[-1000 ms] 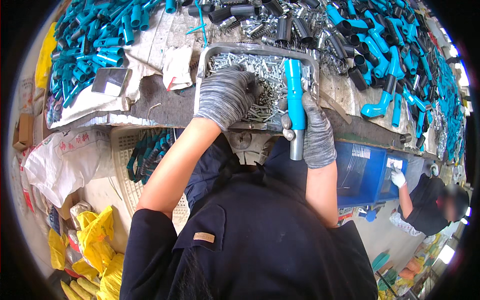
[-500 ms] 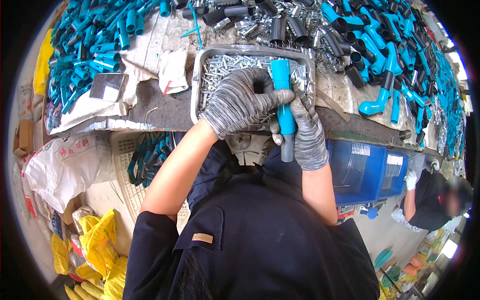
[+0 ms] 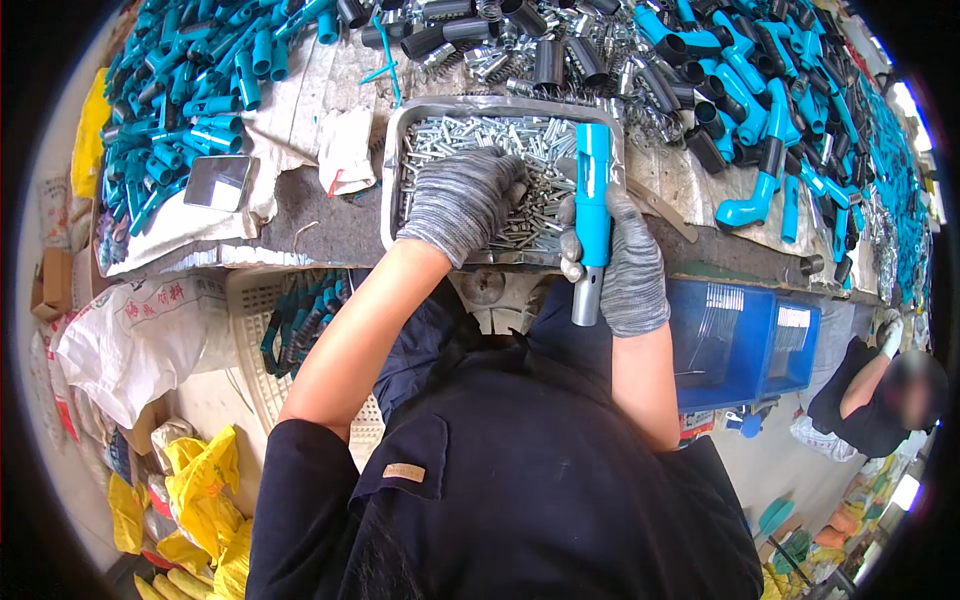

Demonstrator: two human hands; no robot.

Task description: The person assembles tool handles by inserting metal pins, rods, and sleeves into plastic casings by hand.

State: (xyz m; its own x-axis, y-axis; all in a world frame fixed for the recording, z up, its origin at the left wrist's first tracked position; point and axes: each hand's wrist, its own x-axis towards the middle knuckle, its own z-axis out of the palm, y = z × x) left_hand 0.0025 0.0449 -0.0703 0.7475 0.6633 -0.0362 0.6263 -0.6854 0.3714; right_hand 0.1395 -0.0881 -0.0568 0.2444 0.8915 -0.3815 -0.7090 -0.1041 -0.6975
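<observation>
My right hand (image 3: 633,262), in a grey knitted glove, is wrapped round a teal plastic tube (image 3: 593,215). The tube stands roughly lengthwise in my view, a long slot showing in its upper part and a metal pipe (image 3: 587,298) coming out of its lower end. My left hand (image 3: 462,203), gloved alike, reaches into a metal tray (image 3: 392,185) filled with small silvery pins (image 3: 540,152). Its fingers are curled together over the pins. Whatever is between those fingertips is hidden.
Teal tubes (image 3: 212,105) are heaped far left, teal angled handles (image 3: 765,190) far right, black sleeves (image 3: 549,62) and springs behind the tray. A phone (image 3: 217,183) and flat strip (image 3: 662,210) flank it. Below are blue crates (image 3: 715,345) and a basket (image 3: 247,320). Another person (image 3: 855,400) works right.
My left hand has left the teal tube and moved down-left into the pins. My right hand has shifted slightly right with the tube, which is turned so its slot shows.
</observation>
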